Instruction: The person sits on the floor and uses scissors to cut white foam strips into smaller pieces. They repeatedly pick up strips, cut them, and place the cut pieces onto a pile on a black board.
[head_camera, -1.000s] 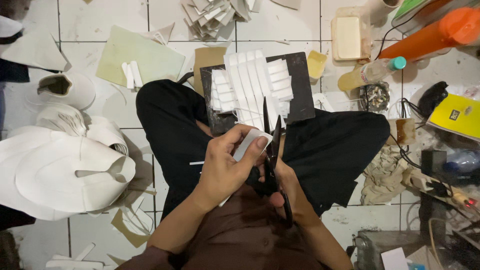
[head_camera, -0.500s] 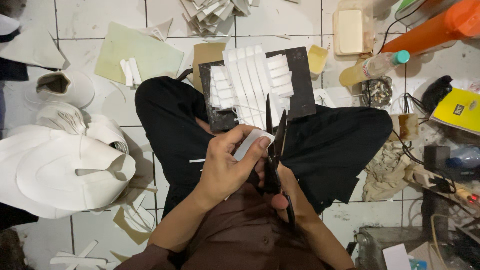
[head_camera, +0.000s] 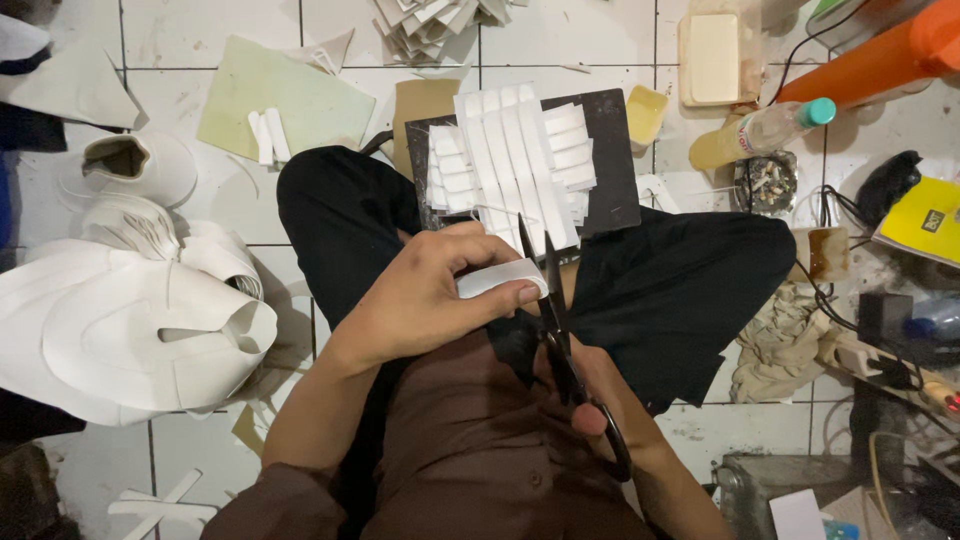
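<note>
I sit cross-legged on a tiled floor. My left hand (head_camera: 425, 300) pinches a small white paper strip (head_camera: 497, 277) between thumb and fingers, over my lap. My right hand (head_camera: 600, 395) grips black scissors (head_camera: 552, 320) by the handles; their blades point away from me and are slightly parted, right beside the strip's end. Just beyond lies a black board (head_camera: 612, 150) covered with several cut white strips (head_camera: 515, 165), resting against my knees.
Large curled white paper shapes (head_camera: 130, 320) lie at my left. A pale green sheet (head_camera: 285, 100) with short strips, a pile of paper scraps (head_camera: 430, 20), a cream box (head_camera: 715, 55), a bottle (head_camera: 760, 130), an orange object (head_camera: 880, 60), cables and a power strip (head_camera: 880, 360) crowd the right.
Both hands have stayed in place with the strip and scissors. The blades look a little closer together at the strip.
</note>
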